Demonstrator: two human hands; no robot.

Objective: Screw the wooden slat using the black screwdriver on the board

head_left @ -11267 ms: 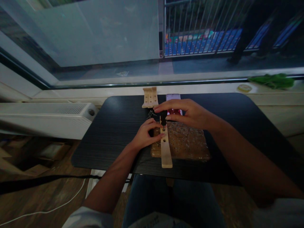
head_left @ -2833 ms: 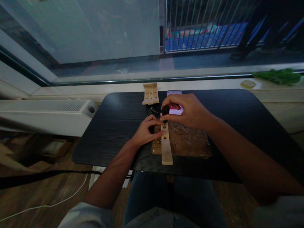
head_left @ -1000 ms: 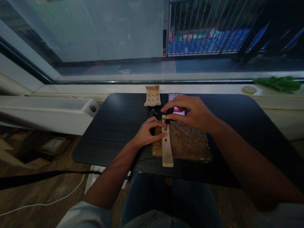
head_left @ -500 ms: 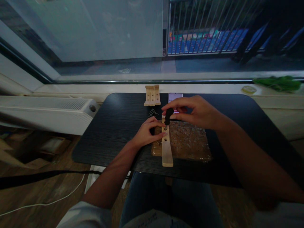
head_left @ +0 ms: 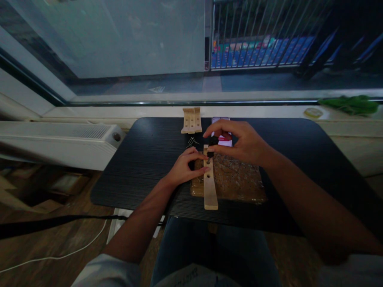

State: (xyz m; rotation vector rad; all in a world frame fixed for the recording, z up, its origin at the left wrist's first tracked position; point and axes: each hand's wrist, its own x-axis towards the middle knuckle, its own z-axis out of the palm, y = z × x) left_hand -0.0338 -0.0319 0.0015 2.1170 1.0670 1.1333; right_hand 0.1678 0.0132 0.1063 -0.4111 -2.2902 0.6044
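Far left of the left hand, a white radiator [head_left: 62, 139] runs along the wall below the window, and a pale cable [head_left: 60, 263] lies on the wooden floor. The dark desk [head_left: 143, 159] begins just to the left of that hand.

The left hand [head_left: 182, 169] lies on the desk with its fingers held close together and bent. Its fingertips press on the left edge of a wooden strip [head_left: 210, 191] near the strip's far end. The thumb reaches toward the same end, and it cannot be told whether the thumb and forefinger nip anything small. The strip lies lengthwise, pointing away from the person, across the left part of a brown board [head_left: 239, 179], and its near end juts past the board's near edge. Two holes show in the strip close to the fingertips.

Beyond the left hand lies a small heap of screws [head_left: 192, 141], and farther off a stack of short wooden pieces [head_left: 191, 120] sits at the desk's far edge.

The right hand [head_left: 243, 141] hovers over the strip's far end, with thumb and fingers pinching a black tool [head_left: 212, 144]. The tool stands nearly upright, its tip down at the strip's upper hole. A phone [head_left: 222, 137] with a lit screen lies under this hand, partly hidden.

Far to the right of the right hand, a yellow roll [head_left: 311, 112] and a green bundle [head_left: 348, 103] rest on the sill.
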